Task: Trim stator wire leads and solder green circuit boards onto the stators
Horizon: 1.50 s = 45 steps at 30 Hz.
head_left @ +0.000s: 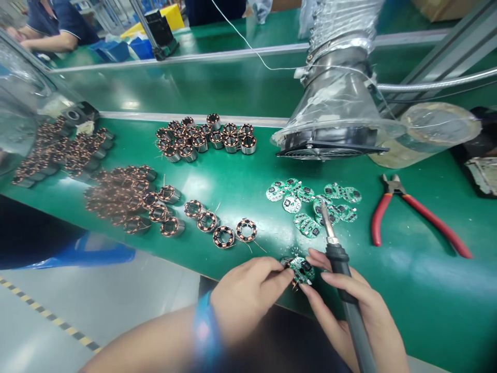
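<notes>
At the table's front edge, a round green circuit board (302, 270) sits against a copper-wound motor stator (288, 262), mostly hidden under it. My left hand (252, 285) pinches this pair between thumb and fingers. A soldering iron (341, 269) with a dark grey handle lies across my right hand (361, 305), its metal tip pointing away over the loose boards. The thumb and fingertips of that hand also reach the right side of the held board. Several round green circuit boards (307, 225) lie beyond, and a few stators (223, 237) stand to the left.
Red-handled cutters (421, 217) lie at right. A fume extractor fan (330, 147) with a duct stands behind the boards, beside a clear plastic cylinder (430, 132). More stators (116, 197) crowd the left. A blue stool (85, 254) is below; a person (58, 26) sits across the bench.
</notes>
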Available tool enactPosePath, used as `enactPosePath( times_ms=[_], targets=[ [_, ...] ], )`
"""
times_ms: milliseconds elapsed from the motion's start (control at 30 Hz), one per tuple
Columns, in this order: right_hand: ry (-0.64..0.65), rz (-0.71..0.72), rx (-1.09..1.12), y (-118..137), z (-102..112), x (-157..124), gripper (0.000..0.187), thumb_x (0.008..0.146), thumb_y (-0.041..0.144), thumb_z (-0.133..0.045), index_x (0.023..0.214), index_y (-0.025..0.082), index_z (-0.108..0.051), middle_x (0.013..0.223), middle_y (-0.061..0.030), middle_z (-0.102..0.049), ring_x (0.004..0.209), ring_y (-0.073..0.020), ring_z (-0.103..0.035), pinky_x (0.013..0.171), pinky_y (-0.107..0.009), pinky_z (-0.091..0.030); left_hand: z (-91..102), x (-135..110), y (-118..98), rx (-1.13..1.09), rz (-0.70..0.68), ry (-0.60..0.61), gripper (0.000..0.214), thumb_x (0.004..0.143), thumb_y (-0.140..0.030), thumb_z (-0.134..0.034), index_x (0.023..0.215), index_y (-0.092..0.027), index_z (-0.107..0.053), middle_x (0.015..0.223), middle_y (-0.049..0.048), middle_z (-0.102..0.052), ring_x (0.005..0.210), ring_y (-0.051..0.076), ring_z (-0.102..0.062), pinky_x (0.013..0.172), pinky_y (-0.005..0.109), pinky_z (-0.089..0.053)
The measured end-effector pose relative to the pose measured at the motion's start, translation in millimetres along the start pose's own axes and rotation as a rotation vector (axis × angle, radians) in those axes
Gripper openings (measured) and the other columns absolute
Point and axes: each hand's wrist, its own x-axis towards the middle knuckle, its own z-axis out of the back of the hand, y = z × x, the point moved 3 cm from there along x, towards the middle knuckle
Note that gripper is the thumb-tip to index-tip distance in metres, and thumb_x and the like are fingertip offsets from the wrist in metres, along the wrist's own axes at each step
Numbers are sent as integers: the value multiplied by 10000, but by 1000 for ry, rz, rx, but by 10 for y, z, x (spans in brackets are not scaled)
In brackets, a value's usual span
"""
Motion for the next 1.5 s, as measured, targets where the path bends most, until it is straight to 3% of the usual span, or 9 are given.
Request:
enactPosePath(
  times_ms=[200,367,500,700,1300,1433,1500],
  targets=[
    [-24,14,-73,42,140,-47,377,747,45,-636,1075,167,-496,1126,-163,-646,1059,-224,-604,889,-303,-476,-91,0,152,-639,582,-11,194,841,-236,-523,941,-175,-678,790,37,-638,697,119,-631,694,228,-522],
    [26,-1,-149,36,245,-124,309,793,34,-531,1077,155,-525,1061,-150,-692,1081,-241,-595,925,-335,-467,-94,48,130,-720,712,25,133,785,-226,-573,788,-154,-685,720,25,-614,641,117,-595,628,229,-491],
    [-17,35,-111,54,137,-112,332,772,71,-612,1072,158,-499,1037,-160,-686,984,-231,-639,851,-313,-502,-92,80,83,-711,727,-6,89,741,-193,-605,749,-151,-684,728,25,-610,630,114,-593,629,230,-493],
    [-42,36,-109,77,-18,-41,370,743,28,-642,1051,180,-505,1053,-136,-657,932,-225,-644,805,-347,-518,-125,86,12,-676,635,-100,81,702,-109,-596,696,-136,-672,708,29,-583,614,114,-596,593,223,-511],
    [-43,47,-67,38,-4,-49,434,739,9,-645,1107,185,-495,1091,-123,-635,982,-213,-610,835,-336,-493,-222,-4,-26,-542,470,-305,106,706,-47,-575,715,-136,-632,713,22,-576,622,98,-579,595,214,-503],
    [-40,-7,-68,16,92,-64,378,755,45,-616,1089,193,-519,1091,-124,-666,990,-222,-625,850,-339,-493,-234,-2,-24,-560,488,-291,109,703,-49,-574,713,-140,-633,713,22,-577,623,101,-579,600,224,-506],
    [-81,-62,-74,-5,211,-139,309,778,87,-570,1071,182,-549,979,-107,-727,973,-217,-646,853,-308,-500,-231,-1,-21,-588,504,-279,106,706,-54,-574,716,-139,-638,718,24,-577,618,100,-582,598,223,-508]
  ],
)
